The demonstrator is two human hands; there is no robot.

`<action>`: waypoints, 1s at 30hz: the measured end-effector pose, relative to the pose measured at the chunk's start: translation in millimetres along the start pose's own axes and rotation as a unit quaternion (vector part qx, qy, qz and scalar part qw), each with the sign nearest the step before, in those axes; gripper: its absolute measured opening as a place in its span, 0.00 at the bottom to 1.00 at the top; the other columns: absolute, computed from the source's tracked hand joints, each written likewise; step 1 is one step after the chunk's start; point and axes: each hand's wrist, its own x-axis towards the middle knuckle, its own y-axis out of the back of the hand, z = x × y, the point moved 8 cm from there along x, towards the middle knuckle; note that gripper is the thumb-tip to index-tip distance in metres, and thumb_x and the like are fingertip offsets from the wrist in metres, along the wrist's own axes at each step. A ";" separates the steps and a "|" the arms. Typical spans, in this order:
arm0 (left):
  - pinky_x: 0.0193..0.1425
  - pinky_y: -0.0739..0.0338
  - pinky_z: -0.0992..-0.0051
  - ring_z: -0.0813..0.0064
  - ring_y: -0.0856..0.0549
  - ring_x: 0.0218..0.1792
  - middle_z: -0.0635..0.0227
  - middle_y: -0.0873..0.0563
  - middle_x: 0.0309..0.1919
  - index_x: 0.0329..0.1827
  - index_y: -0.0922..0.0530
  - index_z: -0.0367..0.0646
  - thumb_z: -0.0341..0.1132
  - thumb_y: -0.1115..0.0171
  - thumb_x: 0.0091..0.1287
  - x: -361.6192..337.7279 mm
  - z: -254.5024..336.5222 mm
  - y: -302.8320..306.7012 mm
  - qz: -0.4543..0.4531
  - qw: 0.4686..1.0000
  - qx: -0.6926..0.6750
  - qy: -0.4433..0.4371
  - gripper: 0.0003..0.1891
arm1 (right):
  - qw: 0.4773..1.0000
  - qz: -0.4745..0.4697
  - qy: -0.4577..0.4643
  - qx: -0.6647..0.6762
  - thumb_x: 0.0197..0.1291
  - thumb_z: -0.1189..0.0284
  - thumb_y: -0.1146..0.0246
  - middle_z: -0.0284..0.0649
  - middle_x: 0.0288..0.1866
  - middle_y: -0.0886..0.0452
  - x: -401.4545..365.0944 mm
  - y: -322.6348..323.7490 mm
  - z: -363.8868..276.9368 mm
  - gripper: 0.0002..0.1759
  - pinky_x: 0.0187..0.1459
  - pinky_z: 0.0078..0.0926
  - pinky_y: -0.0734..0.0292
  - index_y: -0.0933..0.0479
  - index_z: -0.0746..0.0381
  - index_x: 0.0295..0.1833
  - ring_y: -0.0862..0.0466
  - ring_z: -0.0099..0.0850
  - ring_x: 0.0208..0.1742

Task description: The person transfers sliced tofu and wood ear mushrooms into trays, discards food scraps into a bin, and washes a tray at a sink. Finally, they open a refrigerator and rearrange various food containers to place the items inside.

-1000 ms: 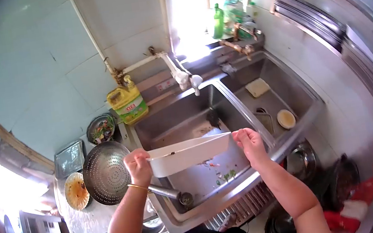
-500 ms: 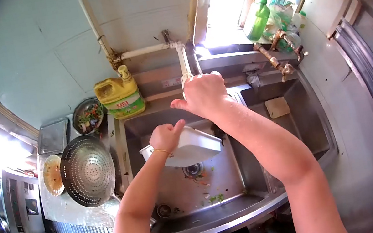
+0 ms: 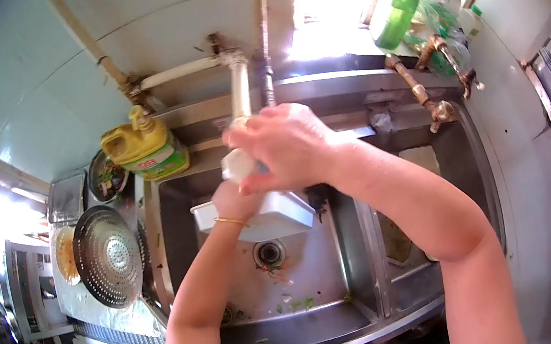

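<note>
A white rectangular container (image 3: pixel 282 215) is tilted above the left basin of the steel sink (image 3: pixel 319 272). My left hand (image 3: pixel 234 203), with a thin bracelet at its wrist, grips the container at its near left part. Just above it, my right hand (image 3: pixel 293 146) reaches over from the right, thumb and fingers curved around a small pale object (image 3: pixel 239 166) in front of the pipe (image 3: pixel 241 88). What that object is cannot be made out. Food scraps lie round the drain (image 3: pixel 269 253).
On the left are a perforated strainer (image 3: pixel 109 256), a bowl of scraps (image 3: pixel 107 176) and a yellow jug (image 3: pixel 146 147). A green pump bottle (image 3: pixel 397 11) stands on the sill. Rusty taps (image 3: pixel 420 90) jut out above the right basin (image 3: pixel 405 274).
My right hand has come down and left from the pipe, close to my left hand, and now has a small pale object at its fingers. The camera view has shifted.
</note>
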 end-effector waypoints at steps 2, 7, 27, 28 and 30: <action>0.41 0.22 0.58 0.52 0.15 0.36 0.56 0.14 0.30 0.35 0.17 0.49 0.57 0.40 0.53 -15.7 -4.0 5.5 0.048 0.997 0.005 0.055 0.21 | 0.979 0.180 -0.066 0.064 0.58 0.55 0.39 0.43 0.33 0.20 -33.8 8.3 58.7 0.17 0.41 0.39 0.24 0.26 0.59 0.40 0.19 0.41 0.38; 0.45 0.23 0.62 0.55 0.15 0.39 0.58 0.14 0.34 0.37 0.17 0.46 0.58 0.37 0.52 -9.6 -33.8 -2.0 0.021 0.994 0.043 0.099 0.23 | 0.912 0.079 -0.402 0.009 0.58 0.68 0.45 0.47 0.50 0.22 -165.5 -104.1 262.1 0.12 0.55 0.41 0.26 0.22 0.55 0.47 0.23 0.45 0.53; 0.27 0.30 0.68 0.76 0.27 0.18 0.55 0.27 0.14 0.25 0.20 0.32 0.50 0.40 0.62 -62.4 -71.3 37.5 0.128 0.980 -0.031 0.149 0.24 | 0.811 0.285 -0.402 0.315 0.63 0.66 0.53 0.54 0.48 0.23 -111.5 -325.6 70.6 0.17 0.55 0.47 0.33 0.23 0.66 0.45 0.25 0.47 0.51; 0.28 0.29 0.67 0.70 0.24 0.20 0.55 0.25 0.16 0.24 0.20 0.35 0.51 0.39 0.60 -61.0 -66.0 38.3 0.120 0.980 -0.031 0.154 0.23 | 0.769 0.319 -0.392 0.391 0.63 0.67 0.53 0.54 0.47 0.24 -108.5 -316.3 56.1 0.16 0.54 0.47 0.32 0.24 0.67 0.45 0.25 0.46 0.51; 0.31 0.27 0.64 0.57 0.20 0.22 0.53 0.21 0.20 0.23 0.19 0.40 0.51 0.37 0.56 -55.3 -57.3 35.6 0.107 0.980 -0.038 0.164 0.20 | 0.687 0.328 -0.354 0.543 0.63 0.70 0.53 0.55 0.46 0.24 -84.4 -266.2 13.2 0.16 0.54 0.44 0.32 0.27 0.68 0.48 0.25 0.49 0.51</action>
